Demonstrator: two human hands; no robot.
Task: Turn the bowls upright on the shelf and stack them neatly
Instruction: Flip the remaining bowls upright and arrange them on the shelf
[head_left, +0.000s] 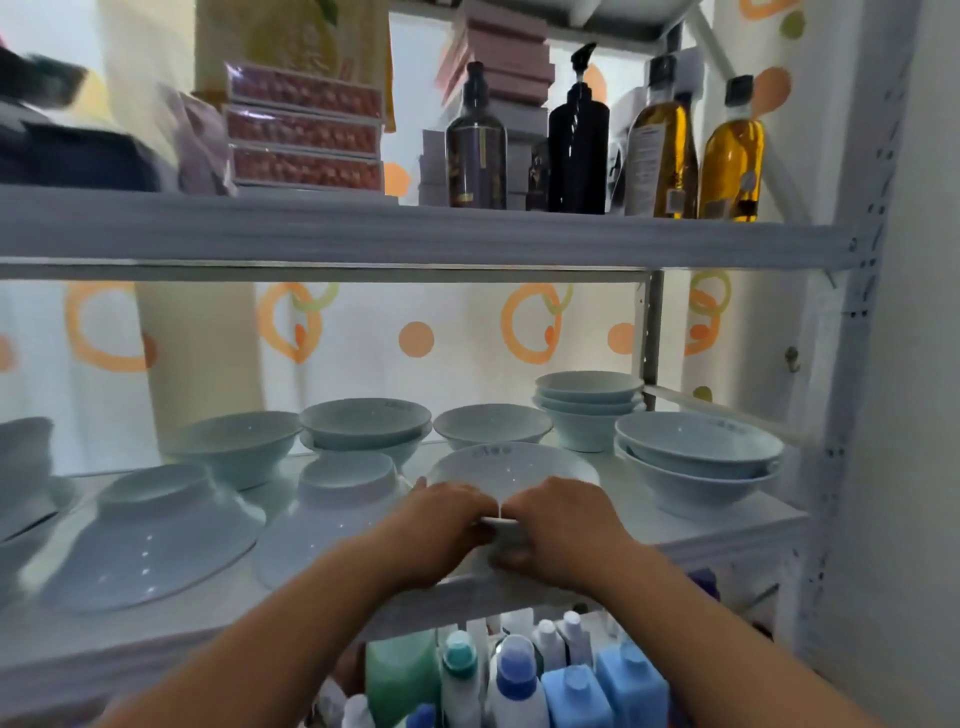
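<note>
Both hands grip the near rim of one pale blue bowl (511, 465) at the front of the middle shelf (727, 525); it stands upright, tipped slightly toward me. My left hand (441, 519) and my right hand (558, 525) sit side by side, fingers curled over the rim. Two bowls lie upside down: one (156, 535) at the front left, another (337, 499) just left of my hands. Upright bowls stand behind: a single one (239, 441), a pair (366, 423), a single one (491, 423), a stack of three (589, 402) and a stack of two (698, 457) at the right.
The upper shelf (415, 234) carries oil bottles (732, 150), dark pump bottles (576, 140) and boxed packets (306, 135). Plastic bottles (514, 680) crowd the space below. A white perforated upright (852, 364) bounds the right side. More bowls (26, 467) sit blurred at the far left.
</note>
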